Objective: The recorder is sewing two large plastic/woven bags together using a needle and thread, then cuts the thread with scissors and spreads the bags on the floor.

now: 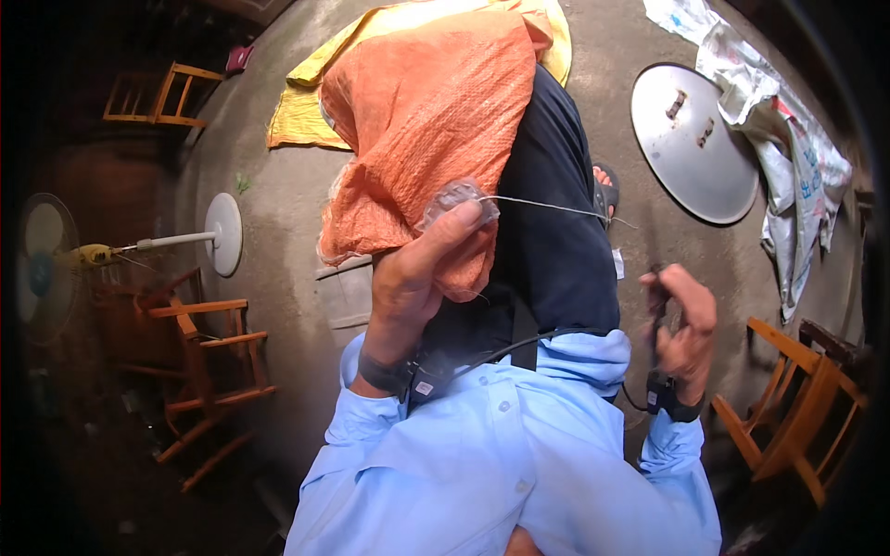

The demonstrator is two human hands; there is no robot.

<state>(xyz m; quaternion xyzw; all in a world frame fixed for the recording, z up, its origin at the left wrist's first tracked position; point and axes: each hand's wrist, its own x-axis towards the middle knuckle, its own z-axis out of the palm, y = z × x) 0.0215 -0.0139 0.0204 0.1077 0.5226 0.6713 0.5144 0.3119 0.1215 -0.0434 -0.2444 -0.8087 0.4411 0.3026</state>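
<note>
Gripping the orange sack [428, 107], likely soft, best held at its bunched end, the left hand [413, 275] pinches plastic [451, 195]; right of the sack, the right hand [689, 320] clasps something dark [656, 301].

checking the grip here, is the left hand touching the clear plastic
Touching. In the head view, the left hand has its thumb lying across the clear plastic.

Head-height fisheye, steeply downward over both hands [415, 269] [686, 320]
</note>
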